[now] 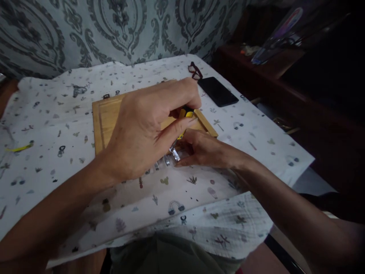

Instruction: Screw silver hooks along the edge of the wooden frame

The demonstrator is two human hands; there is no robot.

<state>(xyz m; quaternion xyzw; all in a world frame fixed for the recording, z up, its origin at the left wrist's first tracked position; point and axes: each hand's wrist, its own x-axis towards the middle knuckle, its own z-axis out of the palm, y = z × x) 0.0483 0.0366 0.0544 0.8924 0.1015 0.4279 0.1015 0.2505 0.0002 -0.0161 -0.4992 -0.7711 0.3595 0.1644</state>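
Observation:
My left hand [148, 125] is closed around a yellow and black tool handle [186, 113], over a wooden board [107, 114]. The tool points down toward a small shiny metal piece [174, 153] at the board's near edge. Low on the right, my right hand [203, 150] has its fingers pinched together beside that metal piece and appears to hold it. More small metal pieces [166, 160] lie in a row just left of it. The tool's tip and part of the board are hidden by my hands.
A black phone [218, 91] and dark red glasses [195, 71] lie beyond the board on the patterned cloth [182, 198]. A yellow strip [20, 147] is at the far left. Dark furniture [273, 72] stands at the right.

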